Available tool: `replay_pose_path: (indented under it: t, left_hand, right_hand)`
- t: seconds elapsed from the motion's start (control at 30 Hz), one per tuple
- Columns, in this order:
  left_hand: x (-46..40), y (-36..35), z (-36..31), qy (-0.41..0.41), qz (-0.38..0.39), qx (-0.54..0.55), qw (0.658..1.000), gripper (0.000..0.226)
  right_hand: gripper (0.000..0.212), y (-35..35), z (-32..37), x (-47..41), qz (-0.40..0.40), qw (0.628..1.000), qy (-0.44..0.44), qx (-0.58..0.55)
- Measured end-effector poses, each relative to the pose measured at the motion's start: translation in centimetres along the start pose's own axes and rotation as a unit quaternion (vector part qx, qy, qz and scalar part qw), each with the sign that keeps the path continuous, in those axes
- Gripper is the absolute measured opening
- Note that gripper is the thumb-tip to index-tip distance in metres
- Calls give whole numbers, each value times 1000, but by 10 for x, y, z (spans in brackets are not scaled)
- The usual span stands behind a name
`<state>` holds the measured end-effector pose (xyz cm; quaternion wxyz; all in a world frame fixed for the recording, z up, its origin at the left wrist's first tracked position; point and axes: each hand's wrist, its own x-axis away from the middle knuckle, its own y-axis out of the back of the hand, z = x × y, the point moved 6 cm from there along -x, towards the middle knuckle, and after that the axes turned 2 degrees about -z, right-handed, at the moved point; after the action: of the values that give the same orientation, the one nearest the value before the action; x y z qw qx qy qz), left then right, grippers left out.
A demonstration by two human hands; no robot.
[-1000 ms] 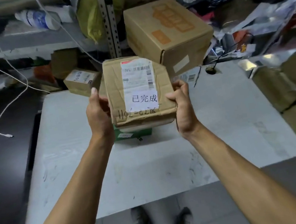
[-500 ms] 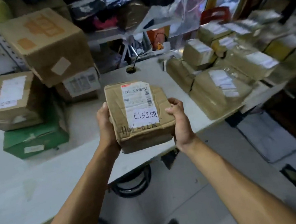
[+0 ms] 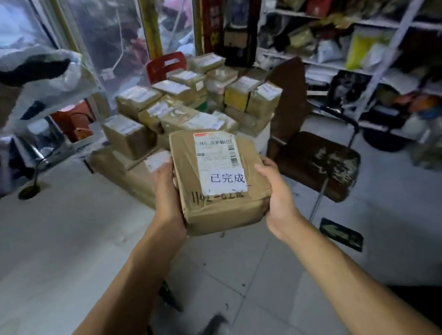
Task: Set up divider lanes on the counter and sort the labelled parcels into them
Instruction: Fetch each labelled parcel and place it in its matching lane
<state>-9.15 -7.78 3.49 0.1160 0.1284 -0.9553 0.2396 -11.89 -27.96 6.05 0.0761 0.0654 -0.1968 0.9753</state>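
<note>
Both hands hold a brown taped cardboard parcel (image 3: 220, 179) up in the air, past the near corner of the white desk (image 3: 39, 254). The left hand (image 3: 166, 196) has its grip clasped on the left edge, the right hand (image 3: 275, 187) on the right edge. A white shipping label (image 3: 220, 161) faces up. Behind it a stack of similar brown labelled parcels (image 3: 189, 105) crowds the desk's far end, beside a worn dark wooden chair (image 3: 313, 152).

Hands: two, left hand (image 3: 166, 193) and right hand (image 3: 277, 193) | held parcel (image 3: 220, 179): one, both hands on it | white labels on it: two | stacked parcels (image 3: 189, 105) at the worktop (image 3: 39, 254) end: over a dozen, blur stops an exact count | red chair (image 3: 166, 67): one | brown stool (image 3: 317, 163): one
</note>
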Motion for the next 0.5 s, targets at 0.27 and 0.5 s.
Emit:
replay_pose_path:
  t: [0.27,0.5]
  left_hand:
    - [-109,-160,49,5,14,-72,997,84]
    - [-218,-242,106,68,56,-63,994,106]
  right_hand:
    - [46,102,73,-125,-65,997,36,1]
    - [23,151,111,-253,-47,998,27,34]
